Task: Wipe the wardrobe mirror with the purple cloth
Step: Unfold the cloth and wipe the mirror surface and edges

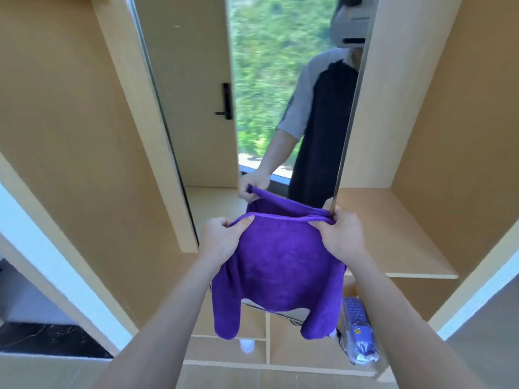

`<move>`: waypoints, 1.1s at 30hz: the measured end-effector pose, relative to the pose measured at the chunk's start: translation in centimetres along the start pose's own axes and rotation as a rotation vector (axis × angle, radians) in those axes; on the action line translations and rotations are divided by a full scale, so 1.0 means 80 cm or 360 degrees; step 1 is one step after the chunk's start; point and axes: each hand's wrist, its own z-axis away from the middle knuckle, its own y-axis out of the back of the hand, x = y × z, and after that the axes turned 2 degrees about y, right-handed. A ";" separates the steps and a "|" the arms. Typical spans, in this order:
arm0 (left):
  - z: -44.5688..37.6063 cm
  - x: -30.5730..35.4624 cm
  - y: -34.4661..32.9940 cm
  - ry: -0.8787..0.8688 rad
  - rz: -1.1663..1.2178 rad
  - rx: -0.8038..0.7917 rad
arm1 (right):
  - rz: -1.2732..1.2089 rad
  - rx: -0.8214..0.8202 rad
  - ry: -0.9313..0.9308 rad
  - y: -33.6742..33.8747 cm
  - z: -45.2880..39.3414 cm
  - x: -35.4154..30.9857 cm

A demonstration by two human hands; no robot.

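A purple cloth hangs stretched between both my hands, its two lower corners dangling. My left hand grips the cloth's top left edge. My right hand pinches the top right edge, close to the mirror's metal right frame. The tall wardrobe mirror stands straight ahead between wooden panels. It reflects a door with a black handle, a window with green trees, a person and the cloth. The cloth hangs just in front of the mirror's lower part; I cannot tell whether it touches the glass.
Wooden wardrobe shelves open to the right of the mirror, and a wooden panel stands to the left. Low cubbies sit below. A plastic-wrapped purple package leans at the lower right, and a small white object lies below the cloth.
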 end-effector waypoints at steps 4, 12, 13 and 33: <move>-0.011 -0.001 -0.014 0.0034 -0.0070 0.0063 | -0.0036 -0.0064 -0.0021 -0.006 -0.027 0.015; -0.037 -0.003 -0.031 0.0046 -0.0125 0.0158 | 0.0018 -0.0085 -0.0016 -0.014 -0.067 0.022; -0.041 -0.003 -0.032 0.0052 -0.0122 0.0148 | 0.0021 -0.0084 -0.0023 -0.015 -0.070 0.023; -0.077 -0.008 0.026 -0.0581 -0.0313 -0.0654 | -0.0061 0.0959 -0.0760 -0.052 0.035 0.009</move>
